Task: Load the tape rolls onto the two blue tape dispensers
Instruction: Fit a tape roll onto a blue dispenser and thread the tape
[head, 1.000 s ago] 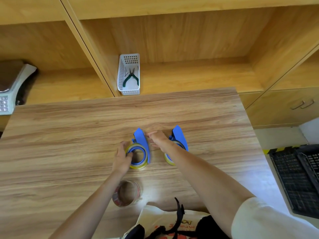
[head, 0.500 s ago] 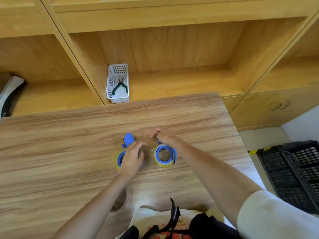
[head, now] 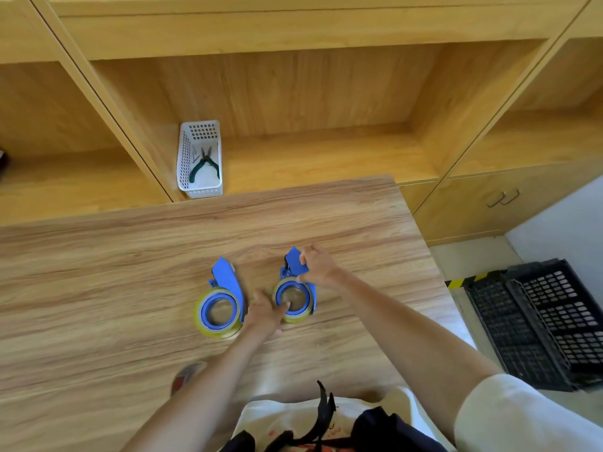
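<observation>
We see both dispensers on the worktop [head: 98, 272] already carrying tape. The left dispenser [head: 222, 301] lies untouched. Beside it, our right hand [head: 318, 265] pinches the right dispenser [head: 295, 288] at its blade end, while our left hand [head: 264, 314] rests loosely on its roll; little seems left.

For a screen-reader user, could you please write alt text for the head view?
Both hands work the right blue tape dispenser on a wooden table: the right hand holds its top, the left hand touches its roll. A second loaded dispenser sits beside it.
</observation>
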`<state>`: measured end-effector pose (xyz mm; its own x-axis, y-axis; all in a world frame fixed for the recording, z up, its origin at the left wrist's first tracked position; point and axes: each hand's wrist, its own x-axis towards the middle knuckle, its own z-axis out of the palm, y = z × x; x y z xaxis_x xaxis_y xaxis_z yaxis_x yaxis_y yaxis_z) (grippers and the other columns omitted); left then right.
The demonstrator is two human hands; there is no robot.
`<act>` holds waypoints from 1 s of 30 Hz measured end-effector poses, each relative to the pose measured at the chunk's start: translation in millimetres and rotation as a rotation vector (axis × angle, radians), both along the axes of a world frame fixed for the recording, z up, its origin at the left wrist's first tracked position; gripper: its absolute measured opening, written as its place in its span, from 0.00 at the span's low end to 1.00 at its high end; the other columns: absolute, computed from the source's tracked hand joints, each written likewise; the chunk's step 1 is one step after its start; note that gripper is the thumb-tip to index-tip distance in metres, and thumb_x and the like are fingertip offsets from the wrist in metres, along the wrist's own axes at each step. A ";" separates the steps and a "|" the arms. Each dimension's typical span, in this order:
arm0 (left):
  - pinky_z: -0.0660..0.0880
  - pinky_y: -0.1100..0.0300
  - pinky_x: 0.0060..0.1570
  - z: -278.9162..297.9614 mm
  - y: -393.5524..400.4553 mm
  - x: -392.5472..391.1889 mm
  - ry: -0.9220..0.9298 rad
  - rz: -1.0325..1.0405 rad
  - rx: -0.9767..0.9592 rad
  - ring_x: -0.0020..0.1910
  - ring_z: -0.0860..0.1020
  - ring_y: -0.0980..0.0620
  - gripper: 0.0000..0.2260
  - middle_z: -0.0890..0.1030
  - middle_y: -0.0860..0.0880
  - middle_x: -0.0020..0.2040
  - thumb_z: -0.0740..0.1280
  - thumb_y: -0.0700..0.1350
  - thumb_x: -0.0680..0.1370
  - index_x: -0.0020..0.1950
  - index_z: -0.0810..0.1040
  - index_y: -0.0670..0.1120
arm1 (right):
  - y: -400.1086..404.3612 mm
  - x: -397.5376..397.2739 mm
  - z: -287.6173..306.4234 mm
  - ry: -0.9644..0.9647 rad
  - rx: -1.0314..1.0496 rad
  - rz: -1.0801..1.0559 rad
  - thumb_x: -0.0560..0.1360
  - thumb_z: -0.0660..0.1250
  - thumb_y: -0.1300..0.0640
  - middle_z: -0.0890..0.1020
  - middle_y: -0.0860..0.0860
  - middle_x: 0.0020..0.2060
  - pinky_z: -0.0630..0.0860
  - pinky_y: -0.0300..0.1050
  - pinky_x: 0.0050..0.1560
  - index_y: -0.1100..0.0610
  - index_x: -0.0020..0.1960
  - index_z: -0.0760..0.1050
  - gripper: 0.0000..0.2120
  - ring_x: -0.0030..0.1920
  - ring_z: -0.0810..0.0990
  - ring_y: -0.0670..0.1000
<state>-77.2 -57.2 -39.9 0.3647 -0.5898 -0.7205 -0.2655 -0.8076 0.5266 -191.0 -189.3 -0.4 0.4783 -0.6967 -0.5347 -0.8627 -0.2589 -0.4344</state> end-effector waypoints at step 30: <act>0.76 0.41 0.60 65.7 25.2 46.0 0.903 0.434 -0.385 0.57 0.81 0.44 0.20 0.83 0.42 0.59 0.76 0.48 0.69 0.59 0.78 0.46 | 40.0 7.4 8.7 -0.454 0.610 -0.327 0.77 0.67 0.47 0.82 0.49 0.52 0.72 0.47 0.58 0.52 0.60 0.76 0.15 0.54 0.80 0.50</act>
<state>-31.3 -31.9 25.8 0.0235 -0.7829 -0.6217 0.6192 -0.4768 0.6239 -183.6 -149.3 8.3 0.5625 -0.4881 -0.6674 -0.5600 0.3690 -0.7418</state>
